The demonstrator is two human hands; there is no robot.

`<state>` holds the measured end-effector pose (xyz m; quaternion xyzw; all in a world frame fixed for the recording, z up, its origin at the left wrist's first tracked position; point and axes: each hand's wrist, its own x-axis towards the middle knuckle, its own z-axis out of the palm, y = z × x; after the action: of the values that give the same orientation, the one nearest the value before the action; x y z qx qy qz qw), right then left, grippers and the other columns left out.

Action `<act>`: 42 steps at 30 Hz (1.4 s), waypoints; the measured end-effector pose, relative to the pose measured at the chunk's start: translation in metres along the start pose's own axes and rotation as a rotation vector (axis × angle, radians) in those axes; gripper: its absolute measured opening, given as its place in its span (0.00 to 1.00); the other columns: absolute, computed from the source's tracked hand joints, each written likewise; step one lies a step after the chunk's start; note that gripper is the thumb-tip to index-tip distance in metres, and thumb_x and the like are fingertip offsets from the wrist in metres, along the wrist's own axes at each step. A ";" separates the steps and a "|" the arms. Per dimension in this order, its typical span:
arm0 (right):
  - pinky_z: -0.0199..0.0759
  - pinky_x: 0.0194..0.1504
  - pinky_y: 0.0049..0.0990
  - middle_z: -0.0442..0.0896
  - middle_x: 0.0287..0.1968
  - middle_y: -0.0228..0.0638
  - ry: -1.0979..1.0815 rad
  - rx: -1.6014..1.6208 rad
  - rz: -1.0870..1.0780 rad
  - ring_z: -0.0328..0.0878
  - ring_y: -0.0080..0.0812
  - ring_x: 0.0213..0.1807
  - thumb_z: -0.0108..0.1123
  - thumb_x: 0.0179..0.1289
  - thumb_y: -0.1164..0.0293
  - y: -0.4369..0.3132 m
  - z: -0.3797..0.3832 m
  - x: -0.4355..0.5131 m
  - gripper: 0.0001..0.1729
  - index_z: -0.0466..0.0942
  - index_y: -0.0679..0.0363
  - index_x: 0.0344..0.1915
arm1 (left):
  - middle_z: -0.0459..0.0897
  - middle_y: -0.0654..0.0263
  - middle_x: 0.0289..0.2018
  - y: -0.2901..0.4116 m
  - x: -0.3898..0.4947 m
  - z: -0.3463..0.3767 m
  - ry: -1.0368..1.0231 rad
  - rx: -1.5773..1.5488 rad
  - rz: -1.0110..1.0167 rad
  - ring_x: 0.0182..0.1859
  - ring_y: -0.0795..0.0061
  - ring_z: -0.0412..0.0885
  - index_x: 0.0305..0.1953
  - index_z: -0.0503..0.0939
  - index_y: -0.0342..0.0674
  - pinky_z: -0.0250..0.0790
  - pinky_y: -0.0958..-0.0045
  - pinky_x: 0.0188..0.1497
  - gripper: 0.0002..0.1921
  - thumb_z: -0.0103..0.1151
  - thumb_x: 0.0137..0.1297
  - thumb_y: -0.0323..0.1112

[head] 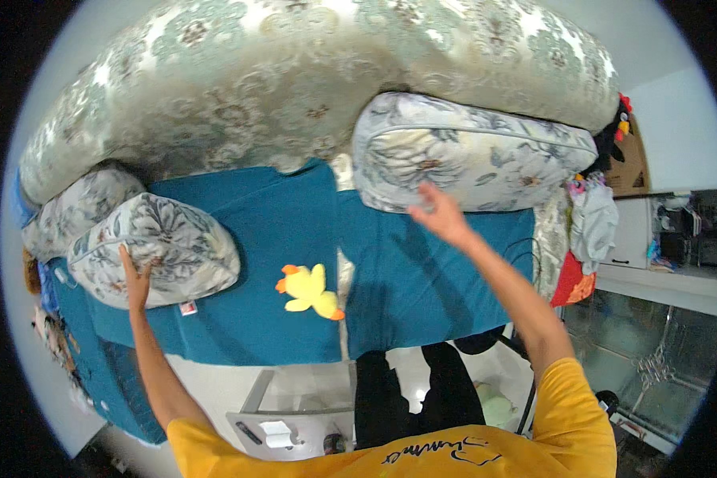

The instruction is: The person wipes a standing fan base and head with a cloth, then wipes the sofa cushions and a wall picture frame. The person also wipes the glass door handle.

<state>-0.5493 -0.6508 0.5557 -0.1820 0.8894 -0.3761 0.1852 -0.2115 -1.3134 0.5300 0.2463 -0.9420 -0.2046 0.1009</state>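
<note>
My left hand [136, 278] rests with spread fingers on a floral cushion [194, 257] at the left of the sofa. A small white tag hangs from that cushion's lower edge. Behind it leans another floral cushion [89, 197]. My right hand [442, 218] is held open in front of a large floral cushion [484, 161], which stands against the backrest; whether the fingertips touch it I cannot tell. Between my arms, a yellow plush toy [308, 291] with orange ends lies on the teal seat cover [263, 221], beside a gap between two cover pieces.
The patterned sofa backrest [233, 113] curves across the far side. A grey cloth [593, 224] and a red-and-orange item [567, 281] are at the right armrest. Below the seat, a low table [328, 427] carries a remote control [249, 432]. A black rooster figure [612, 134] sits upper right.
</note>
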 end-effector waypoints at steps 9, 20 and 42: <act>0.61 0.55 0.45 0.68 0.56 0.46 0.091 -1.066 0.005 0.63 0.49 0.59 0.66 0.35 0.31 0.076 -0.191 0.096 0.59 0.65 0.61 0.60 | 0.52 0.50 0.70 0.238 -0.071 0.050 -0.310 0.070 0.090 0.71 0.54 0.51 0.70 0.51 0.38 0.46 0.61 0.71 0.44 0.59 0.51 0.18; 0.69 0.36 0.40 0.77 0.28 0.44 0.178 -0.651 -0.327 0.75 0.46 0.34 0.70 0.33 0.38 0.125 -0.141 -0.042 0.36 0.72 0.61 0.24 | 0.66 0.50 0.60 0.462 -0.272 0.249 -0.633 -1.218 -0.752 0.55 0.58 0.75 0.70 0.43 0.41 0.75 0.60 0.50 0.39 0.56 0.65 0.31; 0.70 0.24 0.38 0.76 0.14 0.43 -0.529 -0.162 -0.686 0.77 0.42 0.20 0.71 0.36 0.41 -0.352 0.038 -0.103 0.34 0.78 0.65 0.14 | 0.59 0.56 0.64 0.360 -0.329 0.044 0.230 -1.170 -0.946 0.61 0.62 0.64 0.69 0.50 0.43 0.68 0.55 0.56 0.38 0.46 0.67 0.58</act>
<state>-0.3775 -0.8547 0.8100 -0.5707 0.7261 -0.2854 0.2561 -0.0941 -0.8466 0.6179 0.5499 -0.4575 -0.6652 0.2142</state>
